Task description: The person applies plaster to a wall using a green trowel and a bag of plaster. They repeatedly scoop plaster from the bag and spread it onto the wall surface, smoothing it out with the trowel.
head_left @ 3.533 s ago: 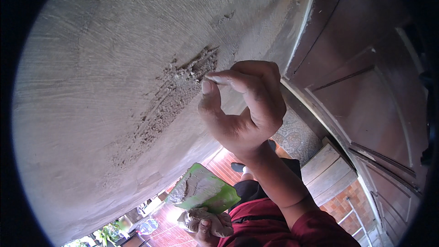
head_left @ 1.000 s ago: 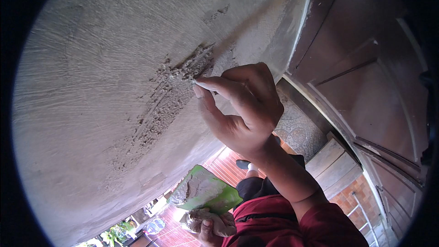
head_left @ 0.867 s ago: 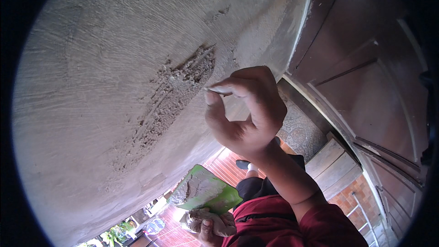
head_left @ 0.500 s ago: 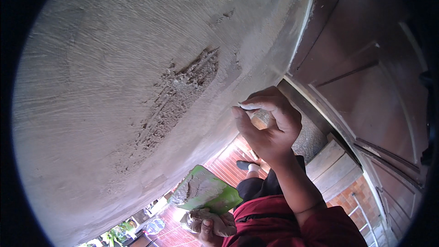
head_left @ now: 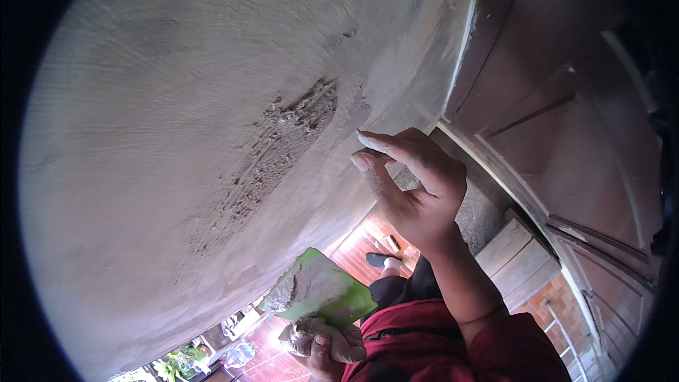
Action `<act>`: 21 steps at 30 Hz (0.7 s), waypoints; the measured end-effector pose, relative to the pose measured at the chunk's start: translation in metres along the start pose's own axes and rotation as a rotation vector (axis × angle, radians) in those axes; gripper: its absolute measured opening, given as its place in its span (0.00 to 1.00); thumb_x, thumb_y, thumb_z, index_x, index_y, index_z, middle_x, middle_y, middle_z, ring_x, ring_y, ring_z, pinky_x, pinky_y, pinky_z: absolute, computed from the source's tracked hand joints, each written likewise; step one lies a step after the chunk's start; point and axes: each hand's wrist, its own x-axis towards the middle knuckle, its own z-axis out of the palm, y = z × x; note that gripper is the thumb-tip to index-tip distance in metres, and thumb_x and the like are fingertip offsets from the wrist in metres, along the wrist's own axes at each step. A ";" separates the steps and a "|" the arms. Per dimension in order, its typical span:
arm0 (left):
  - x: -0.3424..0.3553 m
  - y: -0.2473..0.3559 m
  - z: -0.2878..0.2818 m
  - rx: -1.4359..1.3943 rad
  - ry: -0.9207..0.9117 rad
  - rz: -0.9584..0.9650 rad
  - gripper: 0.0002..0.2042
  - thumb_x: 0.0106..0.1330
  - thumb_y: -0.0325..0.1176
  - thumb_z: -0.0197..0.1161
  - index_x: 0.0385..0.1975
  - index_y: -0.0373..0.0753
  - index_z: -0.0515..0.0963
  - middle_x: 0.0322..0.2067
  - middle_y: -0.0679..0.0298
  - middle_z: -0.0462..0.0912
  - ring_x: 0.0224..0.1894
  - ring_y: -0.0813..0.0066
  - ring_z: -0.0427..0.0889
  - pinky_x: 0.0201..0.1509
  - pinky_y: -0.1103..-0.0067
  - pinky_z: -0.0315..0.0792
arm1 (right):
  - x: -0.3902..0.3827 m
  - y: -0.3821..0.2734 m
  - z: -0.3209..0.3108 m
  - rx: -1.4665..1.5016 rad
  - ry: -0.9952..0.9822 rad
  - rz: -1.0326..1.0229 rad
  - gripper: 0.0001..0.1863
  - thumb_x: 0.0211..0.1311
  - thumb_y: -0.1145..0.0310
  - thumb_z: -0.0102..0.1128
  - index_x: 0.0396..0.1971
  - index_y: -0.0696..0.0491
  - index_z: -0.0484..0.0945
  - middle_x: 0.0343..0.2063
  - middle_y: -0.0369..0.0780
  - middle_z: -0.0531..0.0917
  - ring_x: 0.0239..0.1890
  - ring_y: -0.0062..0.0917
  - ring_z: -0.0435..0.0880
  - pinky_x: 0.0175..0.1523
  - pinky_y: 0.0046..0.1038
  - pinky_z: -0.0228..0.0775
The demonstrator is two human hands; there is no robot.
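Note:
My right hand (head_left: 417, 184) is raised close to the plastered wall (head_left: 141, 170). Its index finger is stretched toward the wall, apart from the thumb, and the other fingers are partly curled. Grey smears mark the fingertips; I make out no tool in it. A rough, gouged patch (head_left: 283, 141) of crumbly mortar lies in the wall to the left of these fingers. Low in the middle, my left hand (head_left: 322, 357) grips a green plastering float (head_left: 343, 297) with wet grey mortar on its face. A pale, mortar-coated lump (head_left: 332, 336) sits between that hand and the float.
A dark reddish door (head_left: 559, 120) and its pale frame stand to the right. Below are wooden boards (head_left: 520, 258), a light metal frame (head_left: 562, 332) and a reddish floor (head_left: 357, 244). Green plants (head_left: 180, 362) show at the lower left. A smaller gouge (head_left: 346, 35) marks the wall higher up.
My right index finger has straightened and lifted away from the thumb, and the hand has shifted slightly left and up. The left hand still holds the float in nearly the same place.

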 end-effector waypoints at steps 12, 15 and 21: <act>0.010 0.042 0.029 -0.013 -0.158 0.023 0.24 0.53 0.46 0.64 0.40 0.31 0.72 0.35 0.57 0.76 0.40 0.65 0.75 0.49 0.69 0.68 | -0.029 -0.037 -0.032 0.431 -0.045 0.531 0.15 0.53 0.85 0.60 0.44 0.66 0.77 0.34 0.41 0.82 0.37 0.21 0.82 0.47 0.23 0.75; 0.010 0.051 0.036 0.051 -0.199 0.094 0.25 0.56 0.49 0.58 0.44 0.33 0.69 0.39 0.57 0.73 0.42 0.65 0.72 0.48 0.70 0.68 | -0.033 -0.044 -0.037 0.449 -0.038 0.510 0.15 0.52 0.86 0.59 0.43 0.66 0.78 0.34 0.41 0.82 0.36 0.20 0.81 0.47 0.22 0.74; 0.006 0.058 0.034 0.038 -0.287 0.094 0.24 0.59 0.48 0.57 0.45 0.32 0.70 0.41 0.56 0.73 0.44 0.65 0.72 0.52 0.69 0.66 | -0.049 -0.058 -0.052 0.377 -0.070 0.432 0.14 0.51 0.88 0.55 0.40 0.66 0.79 0.34 0.42 0.81 0.36 0.22 0.80 0.45 0.23 0.74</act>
